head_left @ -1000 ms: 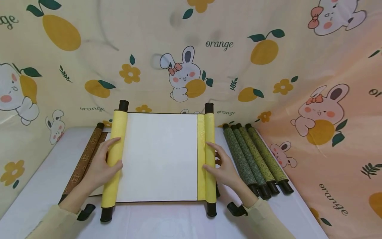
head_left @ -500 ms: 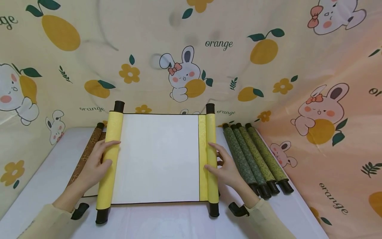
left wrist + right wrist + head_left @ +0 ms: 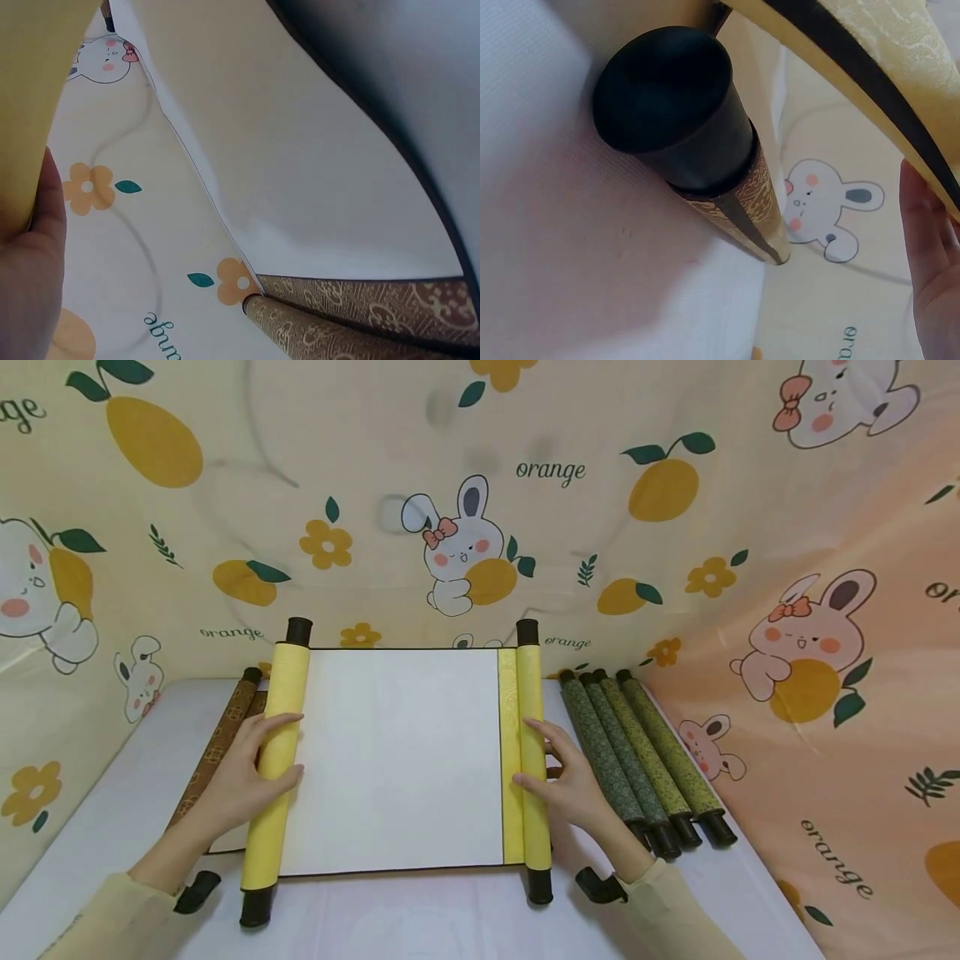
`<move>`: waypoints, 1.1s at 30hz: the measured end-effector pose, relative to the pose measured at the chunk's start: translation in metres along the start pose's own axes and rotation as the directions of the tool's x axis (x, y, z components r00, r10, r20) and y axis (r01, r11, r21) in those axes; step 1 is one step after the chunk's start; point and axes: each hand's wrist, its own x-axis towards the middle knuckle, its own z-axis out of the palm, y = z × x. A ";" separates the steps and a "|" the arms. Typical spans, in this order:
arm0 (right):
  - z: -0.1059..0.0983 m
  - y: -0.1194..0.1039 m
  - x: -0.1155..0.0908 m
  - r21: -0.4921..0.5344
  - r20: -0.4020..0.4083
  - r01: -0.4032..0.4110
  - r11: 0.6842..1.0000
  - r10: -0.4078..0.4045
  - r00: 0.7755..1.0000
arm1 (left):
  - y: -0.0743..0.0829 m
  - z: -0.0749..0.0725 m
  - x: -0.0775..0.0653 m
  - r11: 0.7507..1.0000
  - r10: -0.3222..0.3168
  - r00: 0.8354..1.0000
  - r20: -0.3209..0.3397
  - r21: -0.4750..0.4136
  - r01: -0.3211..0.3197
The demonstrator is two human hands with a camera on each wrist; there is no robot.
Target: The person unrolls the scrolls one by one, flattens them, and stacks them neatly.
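A yellow hanging scroll is held partly unrolled above the table, its white paper (image 3: 405,760) facing me. My left hand (image 3: 243,777) grips the thick left roller (image 3: 281,739), thumb and fingers bent around it. With its thumb in front, my right hand (image 3: 573,785) grips the thinner right roller (image 3: 532,685) beside a yellow border strip. Black knobs cap both rollers. In the left wrist view the left hand (image 3: 34,285) shows at the edge against the yellow roller; the right hand (image 3: 937,277) is likewise partly visible in the right wrist view.
Behind the yellow scroll a brown patterned scroll (image 3: 206,768) lies partly unrolled on the white table (image 3: 390,922). Its far portion is hidden; a black-knobbed roller (image 3: 705,165) appears in the right wrist view. Several rolled green scrolls (image 3: 637,760) lie at right. A printed cloth (image 3: 360,468) hangs behind.
My left hand has moved left with its roller, exposing slightly more white paper. Its thumb drew back, then came forward over the roller again. The right hand shifted barely rightward.
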 end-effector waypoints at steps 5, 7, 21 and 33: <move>-0.001 0.001 -0.002 0.011 -0.001 0.003 1.000 -0.003 1.000 | -0.004 -0.004 -0.001 1.000 0.009 1.000 0.014 0.007 -0.010; -0.002 0.000 -0.003 0.006 -0.001 -0.004 1.000 0.004 1.000 | -0.005 -0.006 -0.001 1.000 0.005 1.000 0.013 0.000 -0.005; -0.005 0.002 -0.007 0.021 -0.005 -0.050 0.999 0.050 0.999 | 0.000 -0.019 -0.002 0.999 0.025 1.000 -0.013 -0.035 -0.025; -0.004 0.003 -0.008 0.044 0.000 -0.041 0.998 0.041 0.999 | -0.010 -0.014 -0.003 0.997 -0.028 1.000 0.003 0.071 0.028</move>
